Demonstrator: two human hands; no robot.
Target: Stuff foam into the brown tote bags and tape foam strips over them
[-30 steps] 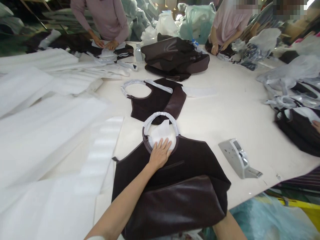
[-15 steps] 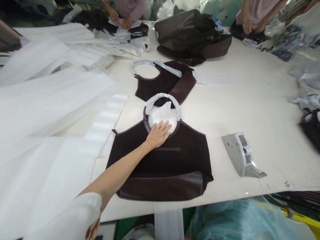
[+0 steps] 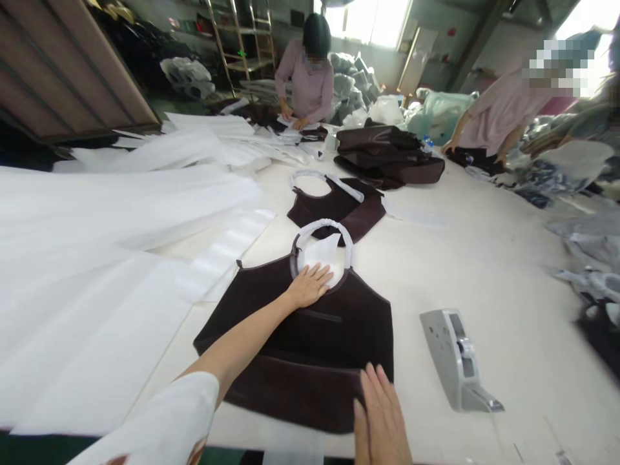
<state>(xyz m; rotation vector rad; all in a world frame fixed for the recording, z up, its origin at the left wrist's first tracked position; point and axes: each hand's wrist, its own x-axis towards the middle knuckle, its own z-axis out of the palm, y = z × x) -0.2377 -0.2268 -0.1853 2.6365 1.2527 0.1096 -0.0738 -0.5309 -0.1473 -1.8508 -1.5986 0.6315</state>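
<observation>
A dark brown handbag (image 3: 310,336) lies flat on the white table in front of me, its round handle (image 3: 324,224) wrapped in white film and pointing away. My left hand (image 3: 310,286) rests flat, fingers spread, on the bag's top edge inside the handle ring. White sheet material (image 3: 320,252) shows within that ring. At the bag's lower right corner is my right hand (image 3: 380,413), fingers straight and thumb apart, against the smooth bottom panel. Part of a white strip (image 3: 293,445) sticks out below the bag.
A second dark bag (image 3: 334,203) lies just beyond. White foam sheets (image 3: 97,271) cover the left side. To the right stands a grey tape dispenser (image 3: 455,361). Stacked dark bags (image 3: 387,155) sit farther back. Two people (image 3: 307,84) in pink work at the far side.
My right hand has come into view at the bag's lower right corner. The bag's bottom has shifted slightly left. My left hand stays on its top edge; the camera has tilted up.
</observation>
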